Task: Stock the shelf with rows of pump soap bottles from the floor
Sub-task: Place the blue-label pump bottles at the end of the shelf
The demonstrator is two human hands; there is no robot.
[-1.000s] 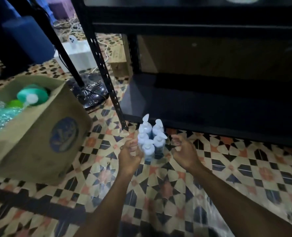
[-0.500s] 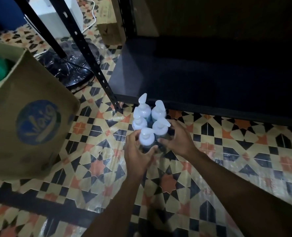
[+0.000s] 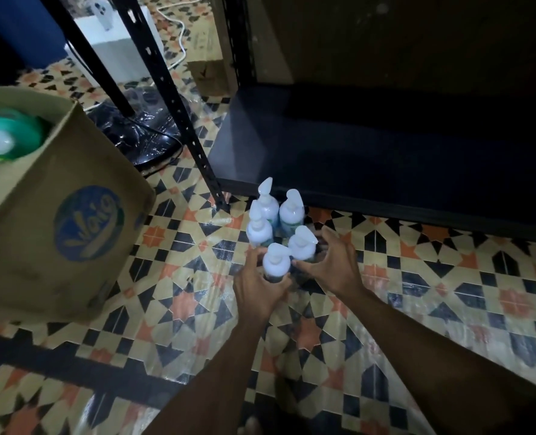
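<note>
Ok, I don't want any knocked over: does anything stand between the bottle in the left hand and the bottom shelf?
Yes. The left hand grips the nearest bottle, and the four other bottles stand upright directly between it and the front edge of the bottom shelf. Nothing else visible blocks the way.

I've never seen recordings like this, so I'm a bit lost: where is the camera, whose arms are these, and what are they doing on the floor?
No machine here: a person wears a camera on the head, looking down at their own two arms. Five white pump bottles stand clustered on the tiled floor, before a dark shelf. The left hand grips the nearest bottle. The right hand curves around the next bottle; how firmly it holds is unclear. A cardboard box sits to the left.
</note>
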